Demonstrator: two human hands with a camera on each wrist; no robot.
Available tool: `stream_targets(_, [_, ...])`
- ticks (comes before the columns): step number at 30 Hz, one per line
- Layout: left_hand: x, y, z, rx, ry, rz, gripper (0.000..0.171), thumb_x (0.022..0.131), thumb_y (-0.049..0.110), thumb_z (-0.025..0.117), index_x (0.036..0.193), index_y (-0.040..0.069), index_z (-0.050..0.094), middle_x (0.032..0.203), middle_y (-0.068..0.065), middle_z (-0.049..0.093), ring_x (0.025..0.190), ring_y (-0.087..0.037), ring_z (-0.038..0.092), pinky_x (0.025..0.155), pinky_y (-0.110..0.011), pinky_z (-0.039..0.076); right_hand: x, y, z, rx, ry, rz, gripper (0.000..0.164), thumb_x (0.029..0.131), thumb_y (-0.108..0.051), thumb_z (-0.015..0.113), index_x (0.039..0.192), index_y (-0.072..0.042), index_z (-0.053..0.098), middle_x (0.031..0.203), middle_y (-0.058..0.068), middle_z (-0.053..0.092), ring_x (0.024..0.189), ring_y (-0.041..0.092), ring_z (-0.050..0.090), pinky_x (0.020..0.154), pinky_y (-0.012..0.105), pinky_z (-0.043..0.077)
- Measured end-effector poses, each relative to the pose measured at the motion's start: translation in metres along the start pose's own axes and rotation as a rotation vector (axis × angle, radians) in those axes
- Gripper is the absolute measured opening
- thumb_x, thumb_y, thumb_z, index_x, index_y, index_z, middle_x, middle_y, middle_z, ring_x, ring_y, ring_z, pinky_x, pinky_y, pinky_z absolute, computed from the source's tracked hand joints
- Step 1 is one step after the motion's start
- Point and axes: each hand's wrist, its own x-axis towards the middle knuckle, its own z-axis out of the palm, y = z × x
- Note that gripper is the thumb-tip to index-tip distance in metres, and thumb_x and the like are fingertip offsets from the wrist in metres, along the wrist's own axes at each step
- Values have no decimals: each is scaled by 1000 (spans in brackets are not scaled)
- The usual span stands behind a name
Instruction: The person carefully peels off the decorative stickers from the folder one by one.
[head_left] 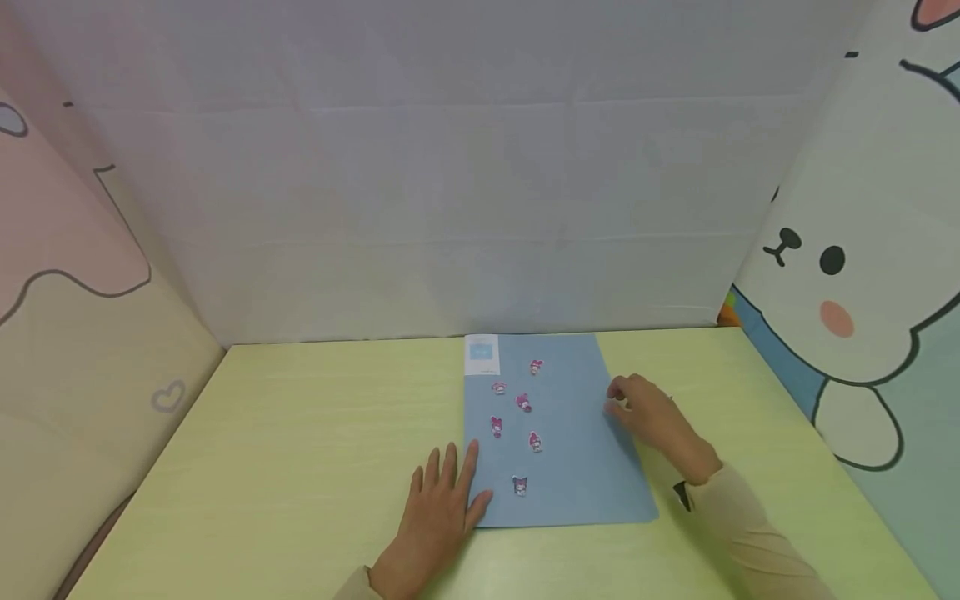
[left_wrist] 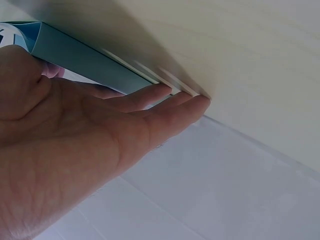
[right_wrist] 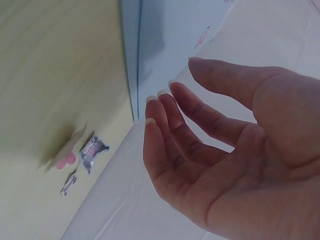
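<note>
A thick blue folder (head_left: 585,450) lies on the table with several small cartoon stickers (head_left: 521,486) on its left half. A white label (head_left: 482,367) marks its top left corner. My left hand (head_left: 438,512) rests flat, fingers straight, at the folder's lower left edge; in the left wrist view its fingers lie along the blue side (left_wrist: 85,60). Above the folder's right edge hovers my right hand (head_left: 651,417), its fingers loosely bent. In the right wrist view nothing shows between thumb and fingers. Loose stickers (right_wrist: 93,151) lie on the table beside the folder, mostly hidden in the head view.
The yellow-green table (head_left: 322,417) extends on both sides of the folder. A white sheet (head_left: 480,183) rises behind the table's back edge. Cartoon-printed panels stand at the left (head_left: 82,350) and right (head_left: 885,208).
</note>
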Motion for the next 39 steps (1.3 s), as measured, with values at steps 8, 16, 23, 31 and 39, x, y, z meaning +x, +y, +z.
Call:
stream_targets(8, [1,0,-3,-5,-14,0,61,102,45,60,149,8,51,138,-25,57,126,-46,55,97,-59,48,-1,-13,4,-6,22,-64,10,93,-4,72,98,1,66,92,11,63,89,32,65,77,48,54])
stream_targets(16, [1,0,-2,-3,-8,6,61,101,44,60,149,7,51,137,-25,57,126,-46,55,97,-59,48,-1,-22,12,-4,84,-137,12,87,0,75,94,1,66,87,9,63,84,30,65,75,47,55])
stream_targets(23, [0,0,-2,6,-5,9,61,101,45,59,149,8,51,137,-25,58,125,-45,56,96,-59,49,0,-32,17,4,38,-120,11,89,0,74,96,-1,67,91,7,64,89,29,66,80,46,56])
stream_targets(31, [0,0,-1,-5,-17,1,61,102,45,58,149,8,51,137,-25,57,126,-46,55,97,-59,48,1,-42,27,-21,34,-175,14,87,0,77,95,-2,66,90,7,64,88,26,65,80,43,56])
stream_targets(39, [0,0,-2,-8,-34,-5,61,103,45,57,150,8,50,139,-25,56,127,-46,54,98,-59,48,-1,-50,30,-14,29,-214,15,87,0,78,95,-3,66,89,4,63,87,23,63,80,41,56])
